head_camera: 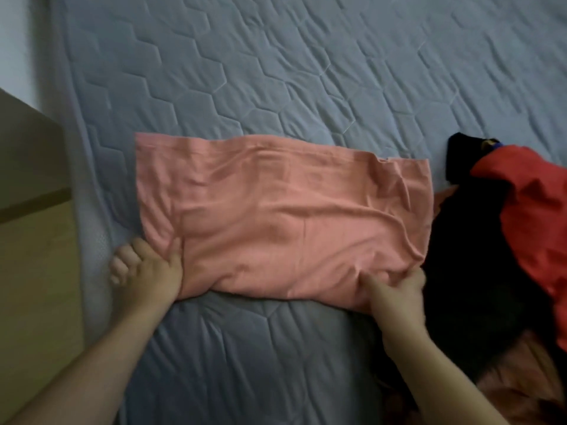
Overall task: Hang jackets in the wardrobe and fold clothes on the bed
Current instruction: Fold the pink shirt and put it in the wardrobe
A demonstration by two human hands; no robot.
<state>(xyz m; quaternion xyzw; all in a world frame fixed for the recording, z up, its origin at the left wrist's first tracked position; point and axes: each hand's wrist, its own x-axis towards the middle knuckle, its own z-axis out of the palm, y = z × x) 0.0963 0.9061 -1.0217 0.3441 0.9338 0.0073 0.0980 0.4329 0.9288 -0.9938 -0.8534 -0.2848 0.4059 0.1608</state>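
Observation:
A pink garment [276,210] lies spread in a long folded rectangle across the blue quilted bed [306,72]. My left hand [147,271] grips its near left corner, thumb on top of the cloth and fingers curled at the edge. At the near right corner, my right hand [395,289] pinches the fabric, bunching it into small wrinkles. A heap of a black garment [478,246] and a red garment [540,222] lies just right of the pink one.
A wooden piece of furniture [33,240] stands along the bed's left side. More pinkish cloth [521,384] lies at the bottom right. The quilt stretches far beyond the pink garment.

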